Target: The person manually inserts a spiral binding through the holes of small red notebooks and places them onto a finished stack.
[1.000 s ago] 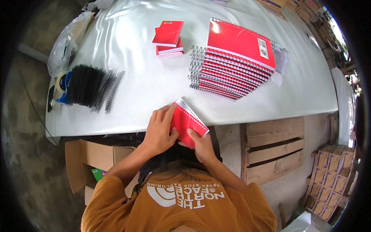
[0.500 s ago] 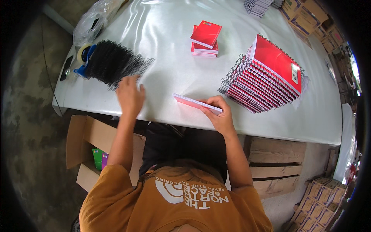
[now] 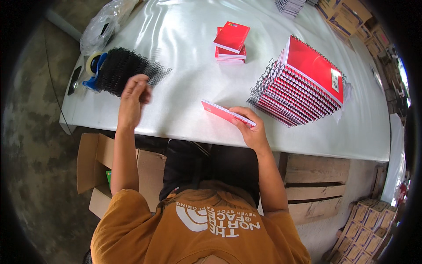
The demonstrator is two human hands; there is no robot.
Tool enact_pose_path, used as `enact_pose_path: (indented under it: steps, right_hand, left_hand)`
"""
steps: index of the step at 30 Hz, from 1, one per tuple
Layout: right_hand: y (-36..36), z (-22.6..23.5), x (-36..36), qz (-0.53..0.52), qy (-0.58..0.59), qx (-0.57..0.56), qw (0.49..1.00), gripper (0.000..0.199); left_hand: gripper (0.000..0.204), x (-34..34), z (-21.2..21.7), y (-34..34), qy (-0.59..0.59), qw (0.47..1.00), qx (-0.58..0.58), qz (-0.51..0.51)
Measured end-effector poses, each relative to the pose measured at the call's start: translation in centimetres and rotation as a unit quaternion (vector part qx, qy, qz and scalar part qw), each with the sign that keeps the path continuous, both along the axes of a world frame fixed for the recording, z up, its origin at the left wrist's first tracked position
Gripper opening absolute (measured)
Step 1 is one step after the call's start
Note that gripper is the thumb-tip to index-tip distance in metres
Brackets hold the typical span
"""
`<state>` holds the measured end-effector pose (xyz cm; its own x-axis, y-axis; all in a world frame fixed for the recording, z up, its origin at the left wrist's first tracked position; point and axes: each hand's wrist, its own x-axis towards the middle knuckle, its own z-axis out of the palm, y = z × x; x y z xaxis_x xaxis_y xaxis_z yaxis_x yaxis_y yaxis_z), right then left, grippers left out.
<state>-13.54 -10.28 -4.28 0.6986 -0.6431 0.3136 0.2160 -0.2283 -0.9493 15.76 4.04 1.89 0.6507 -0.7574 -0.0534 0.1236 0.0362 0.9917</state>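
Now my left hand (image 3: 133,97) is up at the heap of black wire binding coils (image 3: 125,70), its fingers (image 3: 143,83) loosely curled and part open at the heap's near edge; I cannot tell whether they already pinch a coil. My right hand (image 3: 250,130) has its fingers closed on the thin red-covered punched notebook block (image 3: 227,113), holding it tilted with its far end on the white glossy table (image 3: 184,88), well to the right of the coil heap.

To do this well, I judge I should lift one coil clear by its end, since the wires in that heap look tangled and a careless pull could drag several. The right grip should keep the punched edge square and the sheets from fanning.

For room, open table lies between the coil heap and the notebook block, enough to bring a coil across. Just left of the coil heap sit a blue tape dispenser (image 3: 93,66) and a clear plastic bag (image 3: 103,28), close to the table's left edge. Far right of the heap stands a leaning stack of bound red spiral notebooks (image 3: 303,83), and beyond the open stretch a small pile of red unbound pads (image 3: 231,42). The near table edge runs just under both wrists.
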Motion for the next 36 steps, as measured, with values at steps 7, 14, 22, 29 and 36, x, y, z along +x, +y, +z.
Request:
enact_pose_path:
  steps: [7,14,22,29,36]
  right_hand:
    - [-0.6,-0.3,-1.3,-0.059,0.009,0.027,0.998,0.027]
    - [-0.5,-0.3,-1.3,-0.067,0.014,0.002,0.998,0.028]
    - [-0.5,-0.3,-1.5,-0.054,0.023,-0.004,0.998,0.028]
    - [-0.4,-0.1,-1.3,-0.045,0.009,-0.014,0.999,0.025]
    - [0.5,-0.4,-1.3,-0.061,0.021,-0.069,0.996,0.029]
  left_hand:
    - [0.024,-6.5,2.0,-2.0,-0.334,0.923,0.051,-0.185]
    - [0.038,-8.3,-0.4,-4.0,-0.242,0.928,0.135,-0.25]
    - [0.047,-7.5,-0.1,-5.7,-0.265,0.893,0.246,-0.269]
    - [0.018,-5.6,0.6,-7.2,-0.218,0.912,0.089,-0.335]
    - [0.05,-7.6,3.2,-7.0,-0.656,0.677,0.115,-0.313]
